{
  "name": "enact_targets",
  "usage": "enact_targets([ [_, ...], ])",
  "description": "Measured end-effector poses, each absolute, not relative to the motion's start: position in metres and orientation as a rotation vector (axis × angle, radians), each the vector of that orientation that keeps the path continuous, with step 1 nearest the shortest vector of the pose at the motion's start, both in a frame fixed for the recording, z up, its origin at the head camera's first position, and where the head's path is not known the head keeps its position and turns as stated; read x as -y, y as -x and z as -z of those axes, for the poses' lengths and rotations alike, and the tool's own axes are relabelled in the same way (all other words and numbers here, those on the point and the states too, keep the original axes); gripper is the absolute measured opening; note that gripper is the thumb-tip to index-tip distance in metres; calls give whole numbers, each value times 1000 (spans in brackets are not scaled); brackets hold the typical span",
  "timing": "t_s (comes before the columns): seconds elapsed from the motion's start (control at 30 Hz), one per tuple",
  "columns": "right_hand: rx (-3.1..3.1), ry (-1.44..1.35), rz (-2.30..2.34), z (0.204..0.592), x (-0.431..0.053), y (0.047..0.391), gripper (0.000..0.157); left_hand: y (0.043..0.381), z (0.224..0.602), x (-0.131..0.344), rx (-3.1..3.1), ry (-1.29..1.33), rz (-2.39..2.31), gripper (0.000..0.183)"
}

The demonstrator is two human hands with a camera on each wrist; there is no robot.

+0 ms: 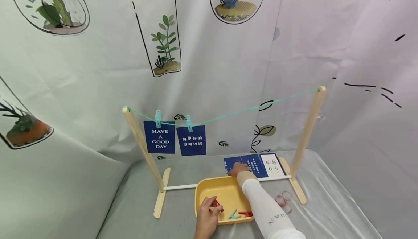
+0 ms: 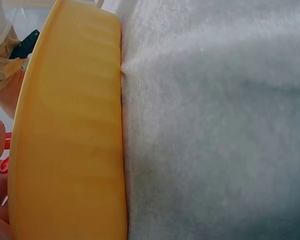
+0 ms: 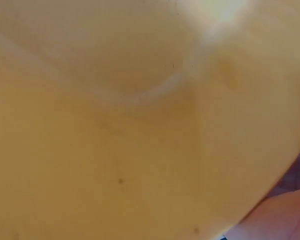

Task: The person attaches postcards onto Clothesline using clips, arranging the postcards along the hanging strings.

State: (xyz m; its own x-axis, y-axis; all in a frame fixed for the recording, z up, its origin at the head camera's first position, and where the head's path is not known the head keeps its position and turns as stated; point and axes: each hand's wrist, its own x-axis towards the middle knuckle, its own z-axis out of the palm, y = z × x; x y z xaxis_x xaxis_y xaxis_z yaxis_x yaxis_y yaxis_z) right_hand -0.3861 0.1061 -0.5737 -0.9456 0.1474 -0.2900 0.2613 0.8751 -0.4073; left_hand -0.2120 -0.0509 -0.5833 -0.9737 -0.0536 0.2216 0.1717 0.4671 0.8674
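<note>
One right hand over the flat cards, one left hand pinching a red clip

A pale backdrop printed with plants in glass jars hangs behind a grey cloth. On the cloth stands a frame: two wooden posts, a white rod low between them, and a green cord tied across the top, sagging toward the left.

Near the rod sits a yellow tray. The right arm, in a white sleeve with a beige band at the wrist, slants up from the lower right across the tray's right side. Its hand lies beyond the far rim, back upward, fingers stretched rightward over the cards — whether they grip one I cannot tell. Three cards lie side by side there, two blue and one white. The right wrist view is mostly yellow tray, with part of the hand in its lower right corner.

The left hand rises from the bottom edge at the tray's near left, fingers pointing forward. Thumb and fingertips close together on the red clip, just inside the rim; the left wrist view shows them beyond the tray's wall.

Two blue hanging cards are pinned to the cord by pale blue clips. Smallest of all, a teal clip and another red clip lie near each other in the tray — both near its front edge.
</note>
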Motion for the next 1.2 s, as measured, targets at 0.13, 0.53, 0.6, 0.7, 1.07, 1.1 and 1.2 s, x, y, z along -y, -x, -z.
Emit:
enact_targets([
  [0.13, -2804, -305, 691, 575, -103, 384, 61, 211, 584, 52, 2492, 102, 1530, 36],
  [0.53, -2791, -448, 688, 591, -102, 373, 89, 198, 590, 55, 2509, 167, 1604, 36],
  [0.6, -2800, -458, 684, 592, -102, 372, 89, 196, 590, 55, 2512, 190, 1587, 35],
  [0.7, -2818, -461, 666, 591, -101, 372, 88, 195, 588, 54, 2530, 195, 1529, 32],
  [1.07, -2875, -497, 735, 581, -103, 377, 111, 205, 588, 51, 2544, 195, 1379, 30],
  [1.1, -2889, -493, 761, 580, -103, 379, 112, 206, 587, 51, 2552, 202, 1362, 30],
  [1.2, -2947, -447, 848, 580, -104, 384, 114, 211, 586, 50, 2572, 197, 1319, 30],
])
